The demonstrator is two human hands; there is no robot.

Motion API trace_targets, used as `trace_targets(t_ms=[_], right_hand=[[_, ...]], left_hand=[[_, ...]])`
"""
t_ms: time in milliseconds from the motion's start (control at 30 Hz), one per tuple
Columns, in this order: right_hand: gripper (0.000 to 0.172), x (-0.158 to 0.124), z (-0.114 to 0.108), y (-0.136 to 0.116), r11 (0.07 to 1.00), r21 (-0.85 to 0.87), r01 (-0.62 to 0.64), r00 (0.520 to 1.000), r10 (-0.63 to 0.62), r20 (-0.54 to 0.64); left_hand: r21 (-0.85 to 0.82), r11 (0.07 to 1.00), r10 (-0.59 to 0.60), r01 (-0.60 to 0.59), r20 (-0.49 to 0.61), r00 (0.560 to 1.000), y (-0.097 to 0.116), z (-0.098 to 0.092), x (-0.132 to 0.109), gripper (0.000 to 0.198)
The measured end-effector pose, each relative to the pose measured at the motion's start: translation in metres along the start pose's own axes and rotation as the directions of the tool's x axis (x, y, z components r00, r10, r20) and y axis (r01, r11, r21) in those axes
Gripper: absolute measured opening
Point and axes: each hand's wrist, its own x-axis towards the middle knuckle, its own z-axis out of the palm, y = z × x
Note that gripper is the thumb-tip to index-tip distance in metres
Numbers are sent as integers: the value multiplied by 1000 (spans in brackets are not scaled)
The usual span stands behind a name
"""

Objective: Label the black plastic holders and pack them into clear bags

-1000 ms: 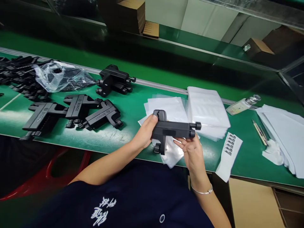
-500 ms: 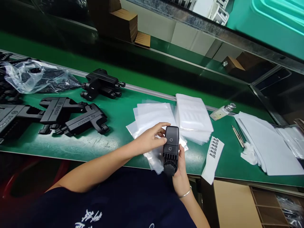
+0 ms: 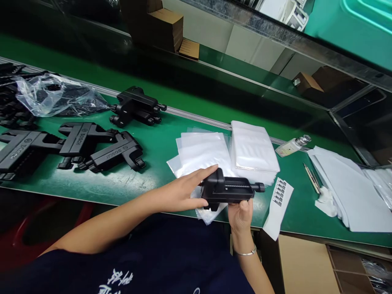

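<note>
I hold a black plastic clamp bracket (image 3: 235, 188) lengthwise above the bench, its slotted, scale-marked side facing up and a small knob at its right end. My left hand (image 3: 186, 190) is closed around the bracket's left end, thumb at the lower edge and fingers on top. From below, my right hand (image 3: 241, 214) grips its right part, thumb against the near side. Beneath the bracket lie loose clear plastic bags (image 3: 202, 151). A thick stack of bags (image 3: 255, 149) sits just behind it.
More black brackets (image 3: 118, 153) marked BOSCH lie to the left, near a clear plastic bag (image 3: 58, 96). On the right are a label strip (image 3: 278, 204), a small bottle (image 3: 293, 146), tweezers (image 3: 311, 178) and white sheets (image 3: 349, 188). A metal shelf edge (image 3: 275, 41) hangs overhead.
The bracket has turned from pointing away, with its button-like marked end up, to lying sideways with the slotted side showing. Both hands have turned with it; the view has shifted slightly.
</note>
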Motion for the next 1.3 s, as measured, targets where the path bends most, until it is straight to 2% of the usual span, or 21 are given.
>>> trace_targets(t_ms=[100, 200, 233, 300, 367, 400, 467, 567, 667, 733, 833, 900, 967, 1033, 1100, 1133, 1200, 1233, 1267, 1300], right_hand=[[67, 0, -8, -8, 989, -118, 87, 993, -76, 95], [84, 8, -7, -22, 979, -190, 77, 976, -35, 213], [83, 12, -5, -28, 979, -197, 58, 972, -11, 234], [67, 21, 1, -36, 979, -201, -13, 967, 64, 248], [51, 27, 10, -41, 976, -193, -105, 960, 150, 235], [49, 29, 14, -42, 973, -183, -143, 957, 184, 226], [50, 31, 21, -41, 968, -164, -189, 953, 221, 207], [47, 29, 27, -39, 968, -175, -178, 960, 210, 184], [44, 22, 33, -44, 958, -287, -32, 980, 86, 181], [42, 15, 41, -52, 883, -451, 133, 968, -19, 249], [39, 5, 57, -64, 679, -592, 434, 879, -174, 444], [38, 1, 68, -68, 581, -583, 568, 809, -267, 523], [38, 0, 73, -70, 545, -576, 609, 785, -306, 539], [40, 1, 67, -72, 560, -584, 587, 798, -280, 534], [49, 3, 45, -75, 603, -598, 528, 829, -213, 517], [52, 4, 26, -77, 626, -615, 480, 856, -179, 486], [53, 2, -23, -80, 635, -701, 327, 940, -137, 314], [48, -2, -51, -80, 605, -768, 212, 977, -143, 157], [42, -8, -79, -80, 541, -839, 60, 987, -157, -31], [38, -16, -105, -79, 453, -886, -104, 965, -170, -200]], left_hand=[[-84, 996, -18, 14, -47, 999, -7, -5, -11, 68], [-358, 926, -145, 124, -33, 989, -16, -6, -14, 78], [-469, 869, -181, 157, -6, 984, -19, -5, -14, 83], [-654, 718, -258, 238, 68, 964, -26, -2, -14, 88], [-764, 562, -351, 318, 128, 928, -31, 2, -15, 80], [-794, 499, -393, 347, 149, 907, -34, 4, -16, 74], [-835, 418, -444, 359, 157, 882, -38, 6, -18, 64], [-859, 372, -475, 352, 150, 867, -43, 5, -17, 54], [-873, 313, -526, 375, 170, 834, -47, 3, -8, 42], [-881, 268, -592, 390, 169, 788, -50, 3, 0, 38], [-883, 218, -657, 415, 182, 731, -55, 7, 11, 40], [-874, 201, -646, 443, 222, 730, -57, 10, 15, 43], [-862, 208, -627, 463, 246, 739, -56, 12, 16, 44], [-850, 243, -620, 468, 235, 748, -54, 14, 17, 45], [-823, 303, -629, 480, 205, 749, -50, 15, 18, 45], [-803, 357, -638, 478, 164, 752, -48, 14, 19, 43], [-716, 528, -628, 457, 34, 778, -47, 13, 23, 38], [-639, 627, -602, 445, -36, 798, -47, 12, 27, 43], [-543, 719, -567, 435, -96, 818, -49, 12, 31, 50], [-433, 791, -532, 432, -139, 835, -53, 11, 35, 58]])
